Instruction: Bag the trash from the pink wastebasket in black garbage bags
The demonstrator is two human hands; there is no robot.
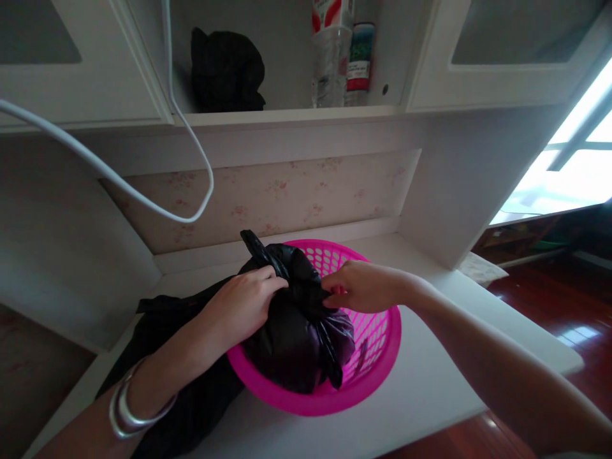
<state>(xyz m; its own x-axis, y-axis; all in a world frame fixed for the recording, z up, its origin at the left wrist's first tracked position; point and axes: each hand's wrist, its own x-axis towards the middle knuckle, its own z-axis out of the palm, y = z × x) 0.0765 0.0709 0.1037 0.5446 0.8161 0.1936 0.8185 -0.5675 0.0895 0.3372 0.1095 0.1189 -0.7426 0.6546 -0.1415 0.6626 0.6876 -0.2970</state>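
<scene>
A filled black plastic bag (291, 344) sits in a bright pink, perforated plastic basket (306, 405). My left hand (251, 296) is closed on the bag's gathered top from the left, with a twisted end sticking up beyond the fingers. From the right, my right hand (356, 287) pinches another part of the bag's top, its fingers curled. A loose end of the bag hangs down the front of the bundle. Dark fabric or another black bag (191, 401) lies left of the basket, partly hidden under my left forearm, which wears silver bangles (127, 408).
The basket stands on a white counter (430, 357) with side panels. An open cupboard above holds a black bundle (227, 70), a clear plastic bottle (329, 70) and a blue-and-red can (359, 57). A white cable (143, 201) loops down at the upper left.
</scene>
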